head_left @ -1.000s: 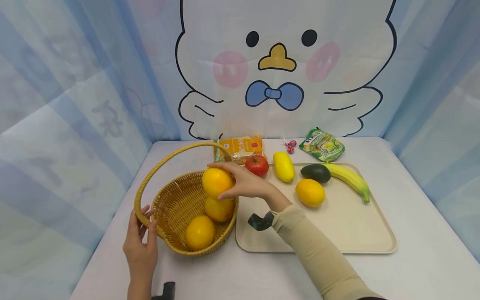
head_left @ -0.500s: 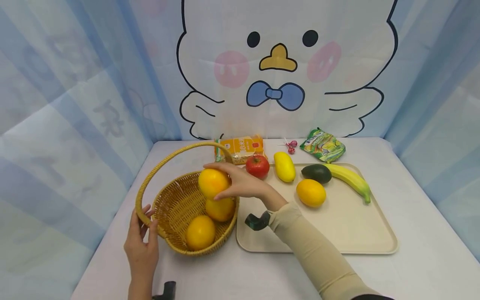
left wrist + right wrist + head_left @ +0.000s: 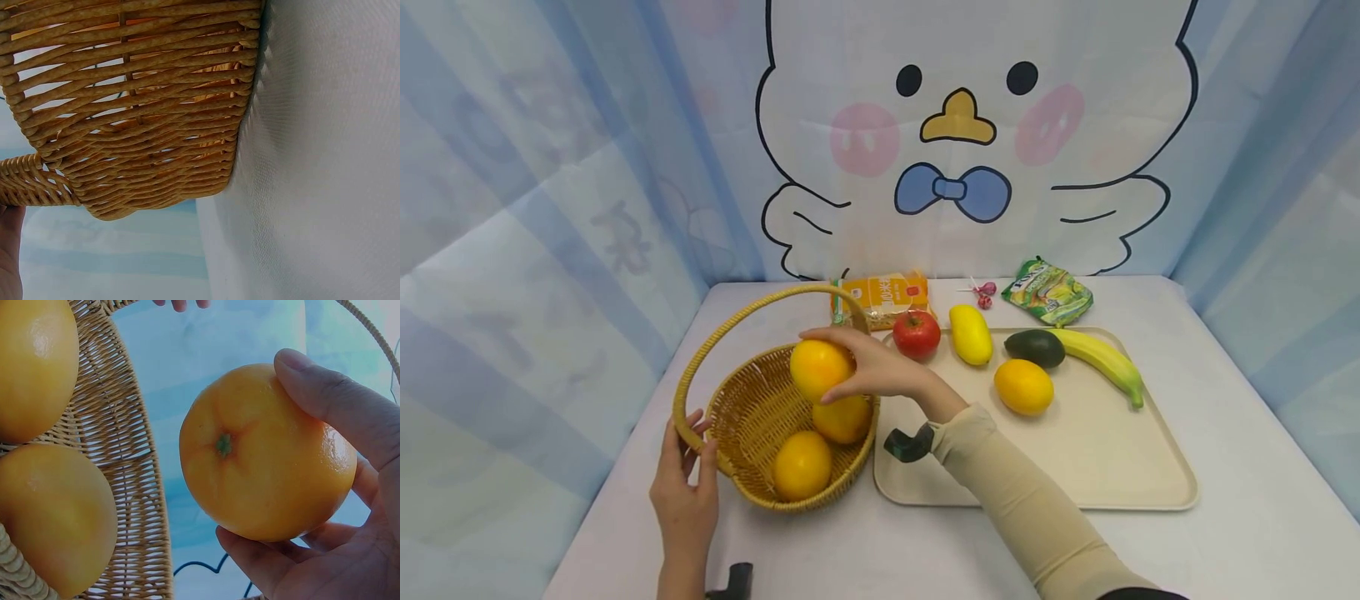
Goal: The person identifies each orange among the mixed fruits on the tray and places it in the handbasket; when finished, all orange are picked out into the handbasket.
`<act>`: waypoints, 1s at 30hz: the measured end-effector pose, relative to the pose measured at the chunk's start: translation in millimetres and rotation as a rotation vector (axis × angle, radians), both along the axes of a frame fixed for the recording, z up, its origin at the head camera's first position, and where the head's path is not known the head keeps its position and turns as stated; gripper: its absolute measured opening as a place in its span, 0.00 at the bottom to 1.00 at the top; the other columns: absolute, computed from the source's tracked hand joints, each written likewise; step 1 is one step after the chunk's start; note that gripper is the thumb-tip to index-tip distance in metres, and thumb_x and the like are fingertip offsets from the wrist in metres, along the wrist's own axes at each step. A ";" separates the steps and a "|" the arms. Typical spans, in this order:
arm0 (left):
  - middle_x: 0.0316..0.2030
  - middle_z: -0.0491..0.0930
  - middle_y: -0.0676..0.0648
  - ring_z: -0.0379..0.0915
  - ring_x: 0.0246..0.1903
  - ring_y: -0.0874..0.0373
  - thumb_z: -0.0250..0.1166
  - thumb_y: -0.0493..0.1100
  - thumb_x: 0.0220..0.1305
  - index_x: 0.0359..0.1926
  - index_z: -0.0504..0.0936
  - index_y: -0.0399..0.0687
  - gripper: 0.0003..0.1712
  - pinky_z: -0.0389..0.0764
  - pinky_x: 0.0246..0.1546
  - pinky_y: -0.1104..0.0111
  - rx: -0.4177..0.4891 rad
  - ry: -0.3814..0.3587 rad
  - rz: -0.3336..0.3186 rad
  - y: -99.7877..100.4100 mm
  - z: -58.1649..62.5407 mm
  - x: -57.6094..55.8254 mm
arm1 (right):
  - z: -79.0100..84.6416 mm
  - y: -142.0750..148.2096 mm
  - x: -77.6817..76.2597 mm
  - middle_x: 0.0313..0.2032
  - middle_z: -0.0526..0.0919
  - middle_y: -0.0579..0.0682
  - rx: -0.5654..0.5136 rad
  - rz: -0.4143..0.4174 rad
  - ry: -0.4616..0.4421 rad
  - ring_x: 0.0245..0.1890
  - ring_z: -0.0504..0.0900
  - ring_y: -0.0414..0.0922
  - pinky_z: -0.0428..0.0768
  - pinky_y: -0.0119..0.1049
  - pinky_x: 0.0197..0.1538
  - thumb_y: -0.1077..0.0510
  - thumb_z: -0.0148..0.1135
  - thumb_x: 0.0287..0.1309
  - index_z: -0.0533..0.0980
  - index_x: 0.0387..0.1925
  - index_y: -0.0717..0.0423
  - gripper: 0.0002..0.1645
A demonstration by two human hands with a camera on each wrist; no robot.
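Observation:
My right hand (image 3: pixel 883 367) grips an orange (image 3: pixel 820 371) above the right half of a wicker basket (image 3: pixel 741 421), thumb and fingers spread round it. The stem end of this orange shows in the right wrist view, with the basket wall (image 3: pixel 134 456) beside it. Inside the basket lie two more oranges, one near the front (image 3: pixel 802 467) and one partly hidden under the held fruit (image 3: pixel 844 421). At the left, my left hand (image 3: pixel 685 492) holds the basket's arched handle (image 3: pixel 682 396) near its base. The left wrist view shows the woven side (image 3: pixel 156 112) standing on the white cloth.
Right of the basket, a beige tray (image 3: pixel 1105 458) bears a red apple (image 3: pixel 916 335), a yellow mango (image 3: pixel 971 335), a dark green avocado (image 3: pixel 1033 347), a lemon (image 3: pixel 1024 387) and a banana (image 3: pixel 1101 362). Behind are an orange packet (image 3: pixel 883 296), lollipops (image 3: pixel 985 294) and a green bag (image 3: pixel 1048 292).
My right hand has carried the orange a little to the left, further over the basket. My left hand keeps its hold on the handle, and the other fruit lies as before.

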State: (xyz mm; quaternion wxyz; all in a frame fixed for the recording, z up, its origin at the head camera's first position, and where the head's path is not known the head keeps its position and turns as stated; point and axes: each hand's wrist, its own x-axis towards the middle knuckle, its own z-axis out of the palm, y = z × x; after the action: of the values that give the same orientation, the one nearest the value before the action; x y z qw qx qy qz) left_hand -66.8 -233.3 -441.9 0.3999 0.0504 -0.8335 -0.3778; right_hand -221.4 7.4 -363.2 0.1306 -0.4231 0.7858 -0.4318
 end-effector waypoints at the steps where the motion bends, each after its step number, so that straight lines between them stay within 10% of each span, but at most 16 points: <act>1: 0.55 0.77 0.41 0.65 0.54 0.82 0.60 0.35 0.64 0.69 0.62 0.49 0.33 0.66 0.53 0.92 -0.002 -0.001 0.002 -0.1 -0.3 -0.1 | -0.1 -0.5 -0.2 0.67 0.64 0.42 -0.001 0.001 0.001 0.63 0.67 0.42 0.70 0.42 0.66 0.50 0.74 0.45 0.61 0.67 0.41 0.48; 30: 0.55 0.77 0.41 0.65 0.54 0.83 0.59 0.36 0.64 0.69 0.62 0.49 0.33 0.66 0.53 0.93 -0.016 -0.008 0.017 1.3 0.1 0.3 | -2.8 -14.1 -2.0 0.67 0.65 0.43 0.009 0.017 0.014 0.62 0.67 0.42 0.71 0.41 0.65 0.49 0.74 0.44 0.61 0.67 0.38 0.49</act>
State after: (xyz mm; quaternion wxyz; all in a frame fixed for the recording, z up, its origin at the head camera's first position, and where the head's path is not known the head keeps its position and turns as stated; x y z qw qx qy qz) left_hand -66.4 -232.0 -441.8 0.4000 0.0557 -0.8377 -0.3676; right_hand -223.4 -6.7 -366.0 0.1308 -0.4322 0.7850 -0.4241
